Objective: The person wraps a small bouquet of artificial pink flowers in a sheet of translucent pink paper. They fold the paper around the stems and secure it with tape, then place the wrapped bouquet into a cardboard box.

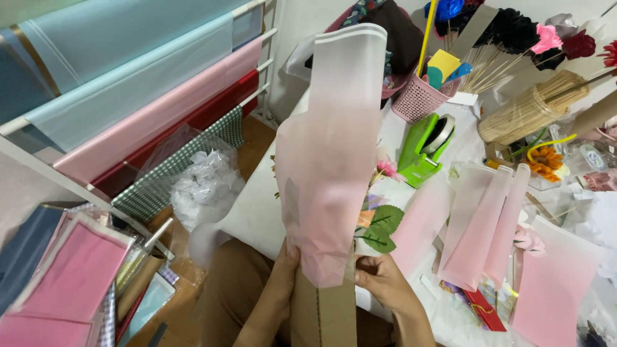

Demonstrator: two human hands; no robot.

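Seemingly pink wrap (328, 160) over cardboard (324, 311)

Wrapping sheet (331, 160) held upright: frosted translucent film, matt, pink fading to white, smooth. Cardboard tube (323, 308) under it: plain brown, matt, rough-looking. Left hand (283, 279) and right hand (382, 279) bare on the cardboard. Tape dispenser (421, 151): glossy green plastic. Basket (418, 96): pink perforated plastic. Skewer bundle (533, 106): pale wood, matt. Leaves (382, 228): green fabric-like, matt. Hanging rolls (148, 96): smooth, slightly sheeny paper or film.
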